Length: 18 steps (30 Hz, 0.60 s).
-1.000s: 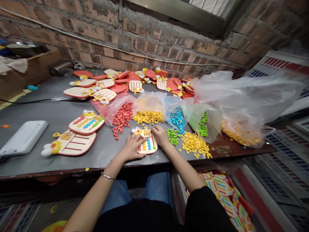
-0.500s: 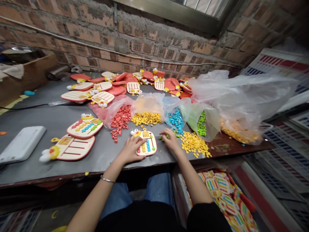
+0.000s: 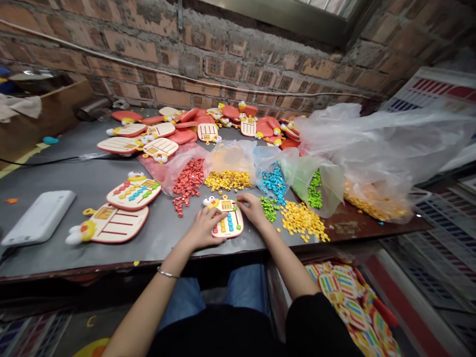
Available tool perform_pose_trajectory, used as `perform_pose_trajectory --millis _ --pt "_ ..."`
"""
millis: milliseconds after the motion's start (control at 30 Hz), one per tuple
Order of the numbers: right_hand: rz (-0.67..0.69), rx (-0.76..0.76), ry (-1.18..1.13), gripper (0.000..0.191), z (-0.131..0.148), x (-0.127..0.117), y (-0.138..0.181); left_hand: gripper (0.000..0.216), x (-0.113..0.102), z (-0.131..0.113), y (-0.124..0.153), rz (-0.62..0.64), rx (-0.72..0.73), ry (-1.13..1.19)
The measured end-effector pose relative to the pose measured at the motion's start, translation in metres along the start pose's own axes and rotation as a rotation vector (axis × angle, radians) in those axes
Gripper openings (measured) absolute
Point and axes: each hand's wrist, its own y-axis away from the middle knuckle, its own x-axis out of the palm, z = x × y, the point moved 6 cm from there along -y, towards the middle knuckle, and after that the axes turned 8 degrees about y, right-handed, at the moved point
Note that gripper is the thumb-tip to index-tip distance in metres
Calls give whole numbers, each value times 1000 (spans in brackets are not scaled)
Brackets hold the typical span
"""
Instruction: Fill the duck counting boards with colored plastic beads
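Observation:
A small cream toy board (image 3: 233, 231) with a red rim and a duck-like head lies on the table in front of me. Red, yellow, blue and green beads sit in its slots. My left hand (image 3: 204, 227) grips the board's left side, its fingers reaching over the face. At the board's upper right corner is my right hand (image 3: 253, 210), fingertips pinched together near the green slot; whatever is between them is hidden. A loose pile of green beads (image 3: 269, 209) lies just right of that hand, beside a pile of yellow pieces (image 3: 303, 220).
Behind the board lie open bags of red beads (image 3: 189, 177), yellow beads (image 3: 227, 180), blue beads (image 3: 274, 182) and green beads (image 3: 315, 189). A filled board (image 3: 134, 193) overlaps a bare-slotted one (image 3: 121, 225) at left, near a white device (image 3: 39, 218). More boards (image 3: 159, 148) are heaped by the wall.
My right hand has moved left from the green bead pile to the board's upper right corner, uncovering the pile. My left hand stays on the board. The view has shifted slightly.

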Motion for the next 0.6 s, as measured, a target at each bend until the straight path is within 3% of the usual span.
perform_pose_trajectory --millis 167,333,467,600 --pt "96 -113 183 12 4 17 -5 75 0 0 -1 2 8 -4" --pt "193 -168 113 17 12 -8 18 76 1 1 -1 2 7 -9" --pt "125 -20 142 18 1 -32 41 76 1 1 -1 7 4 -3" --pt "198 26 343 15 -12 -24 56 76 2 1 -1 17 -7 -22"
